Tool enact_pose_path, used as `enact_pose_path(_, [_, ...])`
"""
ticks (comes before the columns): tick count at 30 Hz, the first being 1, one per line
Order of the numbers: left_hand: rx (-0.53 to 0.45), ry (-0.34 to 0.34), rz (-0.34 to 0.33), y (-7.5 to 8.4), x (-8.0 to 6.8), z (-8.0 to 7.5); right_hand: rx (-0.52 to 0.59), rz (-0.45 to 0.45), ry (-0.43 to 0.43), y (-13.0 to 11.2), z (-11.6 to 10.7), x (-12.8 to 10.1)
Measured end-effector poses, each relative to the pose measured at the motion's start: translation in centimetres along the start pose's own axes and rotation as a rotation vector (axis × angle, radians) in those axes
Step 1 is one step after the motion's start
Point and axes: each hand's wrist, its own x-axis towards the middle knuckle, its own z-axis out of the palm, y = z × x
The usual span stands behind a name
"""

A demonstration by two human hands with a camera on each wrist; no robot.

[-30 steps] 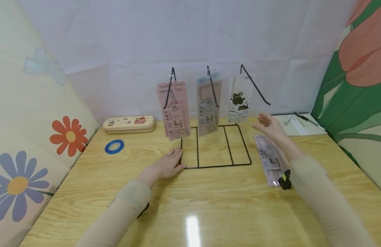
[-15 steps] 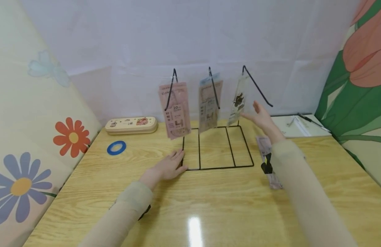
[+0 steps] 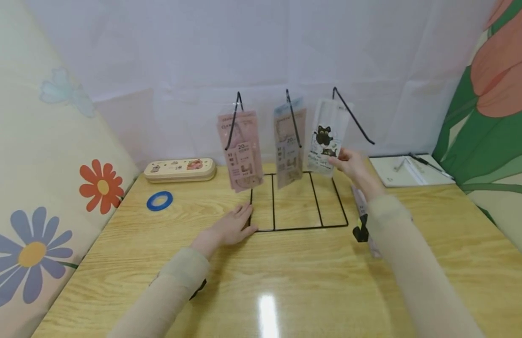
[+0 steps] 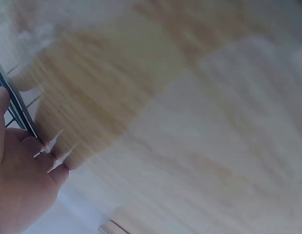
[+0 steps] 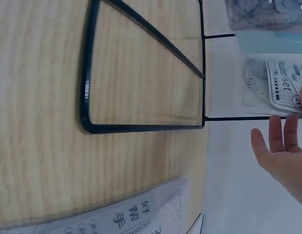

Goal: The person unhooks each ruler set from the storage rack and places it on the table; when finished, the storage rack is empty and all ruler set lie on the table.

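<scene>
Head view: right hand (image 3: 349, 165) pinches hanging cat packet (image 3: 326, 138), long axis vertical; left hand (image 3: 231, 229) flat, released.

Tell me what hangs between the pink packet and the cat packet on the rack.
The head view shows one packet with a blue top on the middle hook, between the pink packet and the cat packet.

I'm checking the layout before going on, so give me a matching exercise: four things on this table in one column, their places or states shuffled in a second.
1. cat packet
2. blue tape ring
3. pencil case
4. pink packet

a. flat on the table, front of the case
b. hanging on the left hook
c. by the back wall, left side
d. on the right hook, touched by the right hand

Pairs: 1-d, 2-a, 3-c, 4-b
</scene>
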Motion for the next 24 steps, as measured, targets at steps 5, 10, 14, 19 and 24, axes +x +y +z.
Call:
enact_pose_path(5, [0.0,0.0,-0.001,0.1,0.0,0.0,0.119,-0.022,-0.017,0.7,0.2,-0.7])
enact_pose_path(10, [0.01,0.01,0.006,0.1,0.1,0.1,0.196,-0.013,-0.069,1.1,-0.2,-2.2])
enact_pose_path(14, [0.013,0.01,0.013,0.0,0.1,0.1,0.149,-0.021,-0.082,1.3,-0.4,-4.5])
enact_pose_path(19, [0.01,0.002,0.011,-0.1,0.1,0.1,0.164,-0.03,-0.079,1.9,-0.7,-8.3])
enact_pose_path(24, [0.009,0.001,0.016,-0.3,0.1,0.0,0.141,-0.023,-0.039,2.5,-1.4,-12.4])
